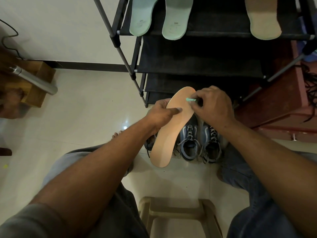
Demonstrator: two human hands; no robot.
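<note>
The peach-tan foam insole [171, 129] is plain, with no pattern; the mint-green stick-like tool [190, 99] on it darkens at one end; the pair of blue lace-up sneakers [189, 145] shows dusky blue and near-black panels, pale grey side stripes and grey-blue laces; the black fabric shoe rack [197, 54] has grey metal poles; its top shelf bears two pale sea-green insoles [176, 19] and a sandy beige insole [262, 19]; the glossy cream floor tiles [89, 121] are unpatterned; the dull beige plastic stool [176, 202] and dark red-brown wooden cabinet [281, 103] are plain
</note>
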